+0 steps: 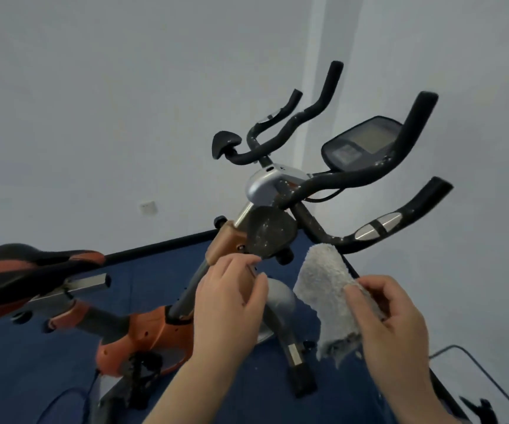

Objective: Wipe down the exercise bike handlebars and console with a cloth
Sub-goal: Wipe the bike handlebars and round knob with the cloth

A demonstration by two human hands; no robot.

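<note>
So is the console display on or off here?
Looks off: the console shows two flat grey screen panels with no lit digits or glow. The frame is soft, though, so faint readouts could be missed.

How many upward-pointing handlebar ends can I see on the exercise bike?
4. Far-left short end, tall end beside it, thick end right of the console, and low right end above the silver sensor. None seems hidden.
</note>
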